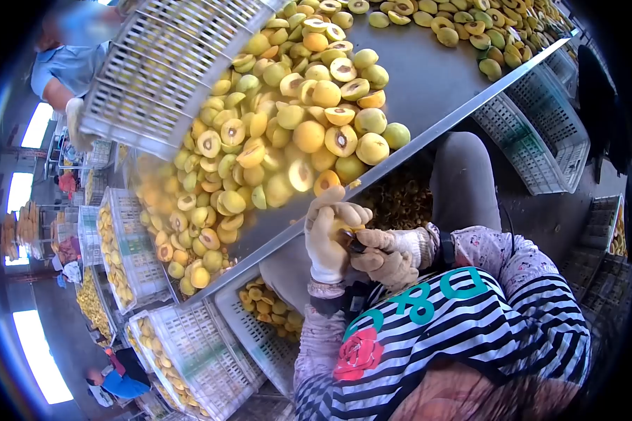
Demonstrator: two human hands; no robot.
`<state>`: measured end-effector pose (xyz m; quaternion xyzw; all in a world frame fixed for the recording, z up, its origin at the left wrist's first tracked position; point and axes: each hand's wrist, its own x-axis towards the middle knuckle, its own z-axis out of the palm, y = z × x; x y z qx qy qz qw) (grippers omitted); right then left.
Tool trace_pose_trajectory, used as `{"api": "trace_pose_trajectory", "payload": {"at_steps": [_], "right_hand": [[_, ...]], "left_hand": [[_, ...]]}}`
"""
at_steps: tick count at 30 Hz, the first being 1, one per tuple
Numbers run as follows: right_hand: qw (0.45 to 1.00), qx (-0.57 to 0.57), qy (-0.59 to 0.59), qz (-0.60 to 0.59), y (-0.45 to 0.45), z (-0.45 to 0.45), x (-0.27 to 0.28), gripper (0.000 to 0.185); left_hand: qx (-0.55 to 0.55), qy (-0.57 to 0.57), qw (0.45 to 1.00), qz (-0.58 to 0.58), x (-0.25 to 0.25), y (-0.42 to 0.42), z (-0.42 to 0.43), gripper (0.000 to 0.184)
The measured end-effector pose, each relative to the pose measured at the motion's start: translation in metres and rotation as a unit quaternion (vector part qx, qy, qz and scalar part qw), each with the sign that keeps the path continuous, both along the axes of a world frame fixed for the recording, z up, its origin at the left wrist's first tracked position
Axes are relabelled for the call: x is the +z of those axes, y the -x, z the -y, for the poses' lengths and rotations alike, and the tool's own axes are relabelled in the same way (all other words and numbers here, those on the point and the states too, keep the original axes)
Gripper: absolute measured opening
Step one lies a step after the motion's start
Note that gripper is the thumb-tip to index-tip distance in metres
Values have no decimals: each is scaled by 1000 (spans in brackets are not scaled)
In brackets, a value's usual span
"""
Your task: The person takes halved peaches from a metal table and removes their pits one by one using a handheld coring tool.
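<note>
My left hand (330, 223), in a pale work glove, is closed around a yellow fruit (343, 229) that looks like a peach or apricot, mostly covered by the fingers. My right hand (390, 256), in a soiled glove, grips a small dark tool (357, 243) against this fruit. Its working end is hidden. Both hands are close together just over the near edge of the metal table (400, 88). Beyond them lies a heap of yellow-green fruit (288, 119), many pieces halved with brown centres showing.
A person in blue (70, 67) at upper left holds a white crate (179, 67) tilted over the heap. Fruit-filled crates (189, 351) stand at lower left, with a basket (242, 316) beside my leg. Brown scraps (400, 200) lie below the table edge. Stacked crates (534, 133) stand right.
</note>
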<state>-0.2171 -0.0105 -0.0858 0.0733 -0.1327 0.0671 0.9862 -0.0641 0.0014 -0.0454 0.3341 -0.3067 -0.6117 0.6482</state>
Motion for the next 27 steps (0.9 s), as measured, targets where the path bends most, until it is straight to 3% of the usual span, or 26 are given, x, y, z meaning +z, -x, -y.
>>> {"api": "trace_pose_trajectory", "payload": {"at_steps": [2, 3, 4, 6, 7, 8, 10, 11, 12, 13, 14, 16, 19, 22, 23, 26, 27], "right_hand": [[999, 1, 41, -1, 5, 0, -4, 52], [997, 17, 44, 56, 2, 1, -8, 52], [992, 32, 49, 113, -2, 2, -10, 52], [997, 36, 23, 70, 4, 2, -11, 53], [997, 55, -9, 51, 8, 3, -7, 53], [997, 26, 37, 55, 8, 3, -7, 54], [996, -5, 88, -23, 8, 1, -12, 54], [986, -21, 140, -87, 9, 2, -14, 53], [969, -38, 193, -149, 7, 5, -13, 53], [966, -43, 178, -182, 8, 6, 0, 51], [964, -40, 174, -197, 7, 8, 4, 49], [952, -36, 203, -226, 6, 8, 13, 47], [911, -51, 292, -288, 5, 5, 24, 46], [892, -59, 318, -316, 8, 3, 35, 44], [879, -62, 344, -325, 8, 3, 37, 44], [829, -66, 425, -356, 10, 4, 46, 43], [808, -69, 455, -368, 9, 4, 49, 43]], "left_hand": [[-52, 9, 992, -115, -6, 0, 2, 38], [-82, -5, 981, -177, -11, -1, 4, 37], [-51, -37, 976, -206, -16, -4, 1, 37], [8, -103, 960, -259, -22, -12, -5, 36], [41, -109, 977, -177, -11, -19, -15, 36], [72, -100, 991, -57, -1, -28, -28, 35], [53, -164, 965, 200, 15, -71, -59, 28], [55, -145, 907, 390, 15, -90, -71, 24], [56, -120, 814, 566, 16, -109, -79, 20], [89, -50, 740, 664, 24, -126, -81, 16], [166, -135, 767, 604, 48, -116, -75, 18], [212, -128, 691, 680, 44, -139, -63, 23], [124, -154, 632, 749, -3, -175, -24, 45], [27, -254, 535, 805, -8, -167, 19, 63], [17, -266, 518, 813, -4, -163, 29, 60], [32, -228, 663, 712, -1, -167, 17, 57], [86, -156, 808, 561, -6, -167, 2, 54]]}}
